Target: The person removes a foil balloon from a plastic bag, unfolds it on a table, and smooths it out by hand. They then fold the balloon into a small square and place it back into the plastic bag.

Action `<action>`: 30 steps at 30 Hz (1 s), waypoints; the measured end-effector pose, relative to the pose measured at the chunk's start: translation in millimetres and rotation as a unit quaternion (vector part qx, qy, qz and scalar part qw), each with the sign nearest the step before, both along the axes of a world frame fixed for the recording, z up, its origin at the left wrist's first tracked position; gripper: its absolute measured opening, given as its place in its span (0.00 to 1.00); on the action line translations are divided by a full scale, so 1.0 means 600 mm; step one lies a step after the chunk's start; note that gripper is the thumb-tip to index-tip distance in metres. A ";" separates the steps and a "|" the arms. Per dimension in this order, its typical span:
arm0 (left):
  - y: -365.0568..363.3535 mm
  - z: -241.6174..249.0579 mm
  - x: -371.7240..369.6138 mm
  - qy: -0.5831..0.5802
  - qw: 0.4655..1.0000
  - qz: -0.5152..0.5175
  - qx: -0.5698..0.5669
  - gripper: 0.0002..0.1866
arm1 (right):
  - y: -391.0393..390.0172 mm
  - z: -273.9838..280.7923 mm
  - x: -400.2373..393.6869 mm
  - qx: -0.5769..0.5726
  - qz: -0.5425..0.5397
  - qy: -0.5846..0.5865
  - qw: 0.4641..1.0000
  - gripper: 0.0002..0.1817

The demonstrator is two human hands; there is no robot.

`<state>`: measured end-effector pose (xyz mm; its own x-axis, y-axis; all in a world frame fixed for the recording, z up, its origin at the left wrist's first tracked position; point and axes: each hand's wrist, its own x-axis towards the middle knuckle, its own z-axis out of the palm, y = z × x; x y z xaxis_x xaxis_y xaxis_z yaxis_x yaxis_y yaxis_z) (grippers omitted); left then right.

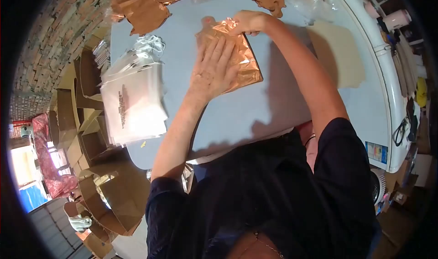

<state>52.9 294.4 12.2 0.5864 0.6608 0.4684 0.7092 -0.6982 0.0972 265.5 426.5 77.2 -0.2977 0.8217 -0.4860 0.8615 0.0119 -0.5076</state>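
Note:
A shiny copper foil sheet (248,74) lies flat on the light blue table (273,113) in front of me. My left hand (213,71) rests palm-down on it with the fingers spread, pressing on its left half. At the sheet's far edge, my right hand (250,22) pinches the crinkled foil between its fingers. A small pink shape shows just past the foil's far-left corner, partly hidden.
A stack of clear plastic bags (132,101) with printed text sits at the table's left. More copper foil pieces (146,10) lie at the far edge. A beige card (340,53) lies to the right. Open cardboard boxes (91,140) stand left of the table.

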 end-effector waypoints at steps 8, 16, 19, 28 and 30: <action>0.002 0.012 -0.007 -0.006 0.998 -0.040 0.047 0.36 | -0.062 0.016 0.018 -0.045 -0.102 0.241 0.964 0.23; -0.043 0.147 -0.062 -0.271 0.959 -0.065 0.046 0.42 | -0.174 0.113 0.009 0.311 -0.023 0.294 0.904 0.13; -0.060 0.171 -0.111 -0.403 0.910 -0.034 0.089 0.39 | -0.274 0.111 0.001 0.391 0.060 0.333 0.856 0.08; -0.076 0.135 -0.098 -0.135 0.982 -0.050 -0.123 0.29 | -0.457 -0.055 0.054 0.469 0.224 0.174 0.837 0.03; -0.074 0.105 -0.065 -0.099 0.977 -0.092 -0.164 0.29 | -0.460 -0.064 0.057 0.466 0.223 0.166 0.840 0.05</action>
<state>14.1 250.3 75.2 0.6289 0.6865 0.3650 0.5195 -0.7203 0.4597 299.9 150.7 39.0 -0.6687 0.5705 0.4768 0.4795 0.8210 -0.3100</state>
